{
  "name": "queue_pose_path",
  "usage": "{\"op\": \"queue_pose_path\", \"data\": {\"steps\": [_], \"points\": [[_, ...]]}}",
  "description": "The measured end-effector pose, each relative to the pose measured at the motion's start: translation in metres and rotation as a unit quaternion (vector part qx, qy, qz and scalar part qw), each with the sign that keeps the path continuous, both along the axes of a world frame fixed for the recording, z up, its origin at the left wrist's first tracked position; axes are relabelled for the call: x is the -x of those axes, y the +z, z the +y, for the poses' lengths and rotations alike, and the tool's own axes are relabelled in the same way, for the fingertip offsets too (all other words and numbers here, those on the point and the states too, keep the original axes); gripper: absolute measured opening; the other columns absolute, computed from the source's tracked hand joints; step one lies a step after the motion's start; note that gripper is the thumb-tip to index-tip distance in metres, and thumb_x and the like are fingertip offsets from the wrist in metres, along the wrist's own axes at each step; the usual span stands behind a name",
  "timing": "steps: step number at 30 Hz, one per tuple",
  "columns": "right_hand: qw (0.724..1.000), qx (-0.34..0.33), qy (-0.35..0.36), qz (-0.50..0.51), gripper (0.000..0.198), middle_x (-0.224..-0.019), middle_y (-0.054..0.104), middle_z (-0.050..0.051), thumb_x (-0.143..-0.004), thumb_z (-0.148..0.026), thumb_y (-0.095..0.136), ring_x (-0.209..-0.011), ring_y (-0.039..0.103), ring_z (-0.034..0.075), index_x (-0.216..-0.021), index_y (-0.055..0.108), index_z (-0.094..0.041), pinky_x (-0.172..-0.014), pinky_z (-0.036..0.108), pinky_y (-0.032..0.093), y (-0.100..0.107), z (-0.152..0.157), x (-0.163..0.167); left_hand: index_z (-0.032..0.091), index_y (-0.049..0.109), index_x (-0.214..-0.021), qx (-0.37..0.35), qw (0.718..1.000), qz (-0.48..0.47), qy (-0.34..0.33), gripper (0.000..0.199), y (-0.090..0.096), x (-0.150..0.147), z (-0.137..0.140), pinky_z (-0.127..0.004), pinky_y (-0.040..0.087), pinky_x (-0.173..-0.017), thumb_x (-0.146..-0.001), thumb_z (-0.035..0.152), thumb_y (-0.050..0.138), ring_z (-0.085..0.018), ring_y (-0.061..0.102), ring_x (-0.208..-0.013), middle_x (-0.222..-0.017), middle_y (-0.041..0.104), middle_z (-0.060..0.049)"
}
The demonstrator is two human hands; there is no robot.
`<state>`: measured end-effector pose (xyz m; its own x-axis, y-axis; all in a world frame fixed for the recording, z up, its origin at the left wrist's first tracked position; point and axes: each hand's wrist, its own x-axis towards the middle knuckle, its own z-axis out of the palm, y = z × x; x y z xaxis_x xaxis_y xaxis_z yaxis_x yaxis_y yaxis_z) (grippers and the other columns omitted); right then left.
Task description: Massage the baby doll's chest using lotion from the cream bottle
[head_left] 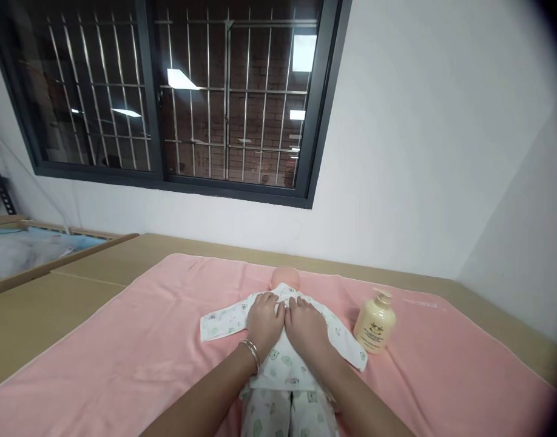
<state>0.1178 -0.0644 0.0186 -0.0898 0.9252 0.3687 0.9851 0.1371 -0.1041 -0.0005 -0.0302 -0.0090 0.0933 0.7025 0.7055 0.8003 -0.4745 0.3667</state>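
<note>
A baby doll (285, 277) lies on a pink blanket (169, 340), its head toward the wall. It wears a white printed long-sleeved top (283, 364) and matching trousers (264, 413), with both sleeves spread out to the sides. My left hand (264, 321), with a silver bangle at the wrist, rests on the left of the doll's chest. Beside it, my right hand (306, 323) lies on the other side of the chest, the thumbs close together. Both hands are laid flat with the fingers pointing to the neck, holding nothing. The doll's hands are not visible.
A pale yellow pump bottle (376, 321) stands on the blanket just right of the right sleeve. Wooden tabletop (91, 273) borders the blanket. At far left is a wooden-edged box (91, 246) with plastic-wrapped contents. A white wall and barred window (233, 109) rise behind.
</note>
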Motion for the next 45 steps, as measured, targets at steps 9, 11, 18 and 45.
{"op": "queue_pose_path", "data": {"steps": [9,11,18,45], "points": [[0.993,0.019,0.056,0.102,0.055,-0.150,0.036,0.013,-0.098,-0.041,0.029,-0.140,0.027,0.027,-0.144,0.039,-0.014,-0.115,0.045,0.016,-0.024,0.033,-0.025,0.014,0.055,-0.128,0.115,0.992,0.005,-0.046,0.043,-0.003,0.001,0.017,-0.044,0.030,-0.113,-0.090,0.029,0.041,-0.026,0.045,-0.130,-0.136,0.055,-0.012],[0.992,0.009,0.056,0.111,0.054,-0.150,0.037,0.012,-0.097,-0.041,0.030,-0.141,0.027,0.026,-0.143,0.039,-0.014,-0.116,0.044,0.015,-0.027,0.034,-0.025,0.013,0.053,-0.130,0.124,0.991,0.004,-0.055,0.045,-0.002,0.001,0.018,-0.045,0.027,-0.114,-0.090,0.029,0.039,-0.026,0.043,-0.132,-0.138,0.053,-0.012],[0.991,-0.005,0.059,0.122,0.053,-0.146,0.041,0.012,-0.097,-0.040,0.031,-0.138,0.031,0.026,-0.142,0.041,-0.014,-0.115,0.044,0.016,-0.027,0.033,-0.024,0.013,0.057,-0.127,0.126,0.990,-0.029,-0.059,0.044,-0.002,0.001,0.019,-0.044,0.030,-0.113,-0.088,0.028,0.041,-0.025,0.046,-0.129,-0.134,0.057,-0.012],[0.989,-0.045,0.112,0.087,0.042,-0.136,0.051,0.009,-0.096,-0.030,0.035,-0.123,0.044,0.023,-0.135,0.048,-0.021,-0.107,0.039,0.027,-0.014,0.025,-0.027,0.017,0.059,-0.120,0.090,0.992,-0.020,-0.092,0.038,-0.002,0.005,0.020,-0.043,0.038,-0.105,-0.085,0.021,0.045,-0.025,0.054,-0.116,-0.123,0.063,-0.009]]}}
